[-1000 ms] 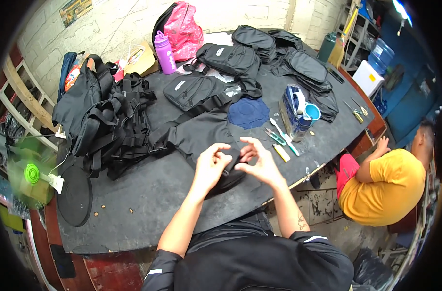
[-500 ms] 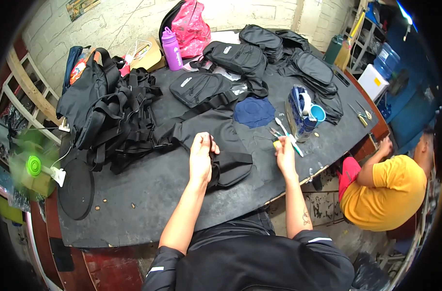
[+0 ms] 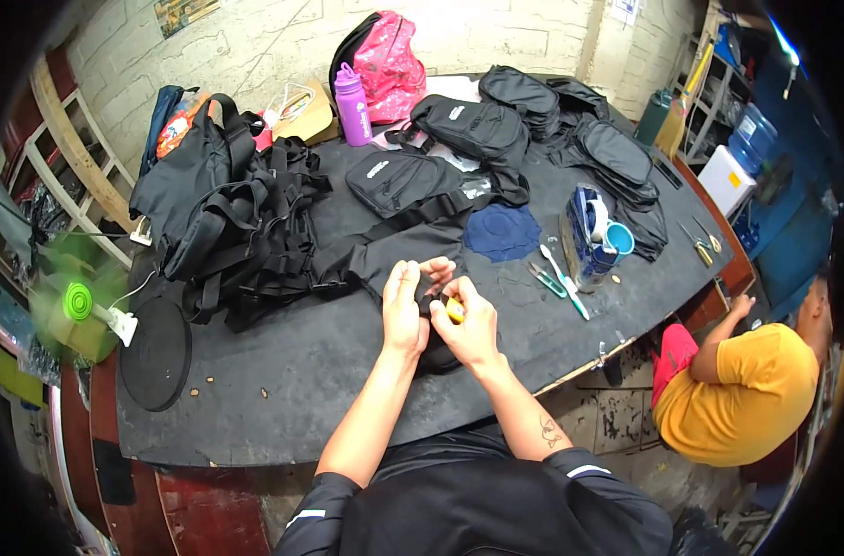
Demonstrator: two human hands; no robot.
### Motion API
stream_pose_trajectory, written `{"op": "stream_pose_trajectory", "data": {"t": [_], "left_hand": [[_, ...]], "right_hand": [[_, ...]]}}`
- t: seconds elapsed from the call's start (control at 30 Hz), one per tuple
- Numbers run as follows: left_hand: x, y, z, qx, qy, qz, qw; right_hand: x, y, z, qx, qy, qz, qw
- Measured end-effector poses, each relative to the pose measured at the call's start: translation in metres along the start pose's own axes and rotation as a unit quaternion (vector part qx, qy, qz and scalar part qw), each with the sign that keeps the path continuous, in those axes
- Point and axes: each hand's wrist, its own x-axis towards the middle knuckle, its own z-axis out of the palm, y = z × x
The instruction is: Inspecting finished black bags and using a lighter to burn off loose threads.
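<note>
— Black fabric, is that what both hands have hold of?

— Yes. The left hand (image 3: 404, 307) and the right hand (image 3: 471, 324) are close together at the near middle of the tabletop (image 3: 283, 371), both pinching a black pouch (image 3: 428, 306) that lies flat there. The right hand also grips a small yellow tool (image 3: 454, 310) against it.

— Any containers about?

— A blue cup (image 3: 618, 239) stands to the right, beside a blue-and-white holder (image 3: 584, 232); what either holds I cannot tell. A purple bottle (image 3: 353, 105) stands capped at the far edge, next to a pink backpack (image 3: 390, 67), zipped shut.

— And the rest?

— Black bags (image 3: 232, 218) are heaped on the left, more black pouches (image 3: 533, 120) lie at the back. Scissors (image 3: 544, 278) lie near the cup. A person in a yellow shirt (image 3: 742, 389) sits off right.
</note>
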Motion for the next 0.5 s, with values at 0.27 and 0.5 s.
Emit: {"op": "stream_pose_trajectory", "data": {"t": [0.27,0.5], "left_hand": [[-0.0002,-0.0005,-0.0048,-0.088,0.006,-0.043,0.995],[-0.0014,-0.0048,-0.0031,-0.101,-0.006,-0.044,0.994]], "right_hand": [[0.0011,0.0015,0.0090,0.010,0.013,-0.010,1.000],[0.0000,-0.0017,0.0052,-0.003,0.028,-0.018,0.999]]}}
